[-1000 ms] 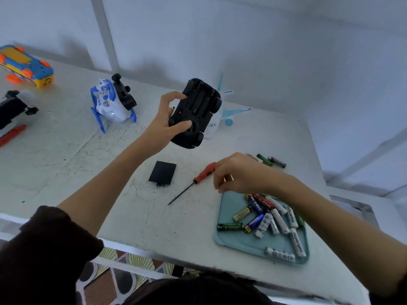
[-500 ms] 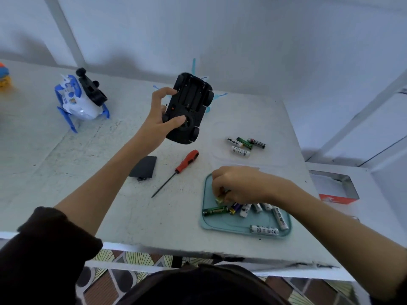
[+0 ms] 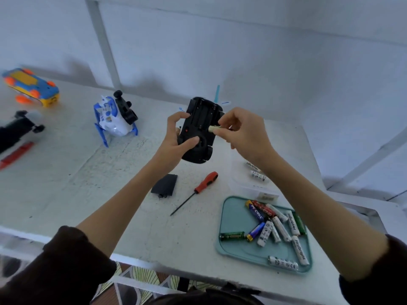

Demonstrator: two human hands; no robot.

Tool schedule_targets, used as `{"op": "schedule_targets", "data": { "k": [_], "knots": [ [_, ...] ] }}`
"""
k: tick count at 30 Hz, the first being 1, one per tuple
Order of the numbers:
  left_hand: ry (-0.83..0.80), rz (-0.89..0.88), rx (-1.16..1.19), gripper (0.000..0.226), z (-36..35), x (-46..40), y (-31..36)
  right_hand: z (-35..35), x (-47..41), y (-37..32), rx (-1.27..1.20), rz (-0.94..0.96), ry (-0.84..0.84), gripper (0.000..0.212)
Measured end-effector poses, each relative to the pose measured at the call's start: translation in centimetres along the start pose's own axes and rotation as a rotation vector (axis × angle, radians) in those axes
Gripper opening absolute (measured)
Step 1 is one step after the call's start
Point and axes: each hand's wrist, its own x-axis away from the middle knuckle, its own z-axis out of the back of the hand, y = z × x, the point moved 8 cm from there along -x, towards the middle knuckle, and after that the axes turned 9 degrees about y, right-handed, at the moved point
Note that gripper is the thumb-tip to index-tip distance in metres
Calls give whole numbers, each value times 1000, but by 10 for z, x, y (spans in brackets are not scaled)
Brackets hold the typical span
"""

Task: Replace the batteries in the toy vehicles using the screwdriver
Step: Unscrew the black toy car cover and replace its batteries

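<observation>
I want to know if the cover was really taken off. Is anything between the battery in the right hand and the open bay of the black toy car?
Nothing visible. The right hand pinches the pale cylindrical battery at the black toy car's open bay; the flat black cover lies on the table.

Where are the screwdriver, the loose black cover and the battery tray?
screwdriver (image 3: 206,182), head view, on its red handle.
black cover (image 3: 164,186), head view, on its flat middle.
battery tray (image 3: 233,213), head view, on its bare floor.

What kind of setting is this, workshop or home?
Likely a makeshift hobby or data-collection bench, not a proper workshop: a worn white table against a bare wall, several toy vehicles like the blue-and-white toy, a screwdriver, and a teal tray of loose batteries.
</observation>
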Motion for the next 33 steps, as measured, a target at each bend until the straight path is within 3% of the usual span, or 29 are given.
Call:
{"op": "schedule_targets", "data": {
  "k": [4, 8, 16, 20, 25, 33],
  "knots": [
    [29, -5, -20, 47, 3, 2, -3, -10, -10, 1, 40, 63, 132, 4],
    [43, -1, -41, 46, 7, 2, -6, -21, -11, -6, 181, 171, 166, 15],
    [76, -37, -51, 46, 5, 0, -2, -35, -5, -8, 152, 283, 300, 4],
    [98, -30, -18, 47, 5, -2, -1, -38, 0, -6, 129, 367, 322, 8],
    [60, -19, 38, 45, -4, 0, 3, -33, -12, 3, 39, 292, 313, 10],
    [89, 6, 72, 45, -3, -4, -1, -30, -16, 5, 144, 404, 308, 18]
  ]
}}
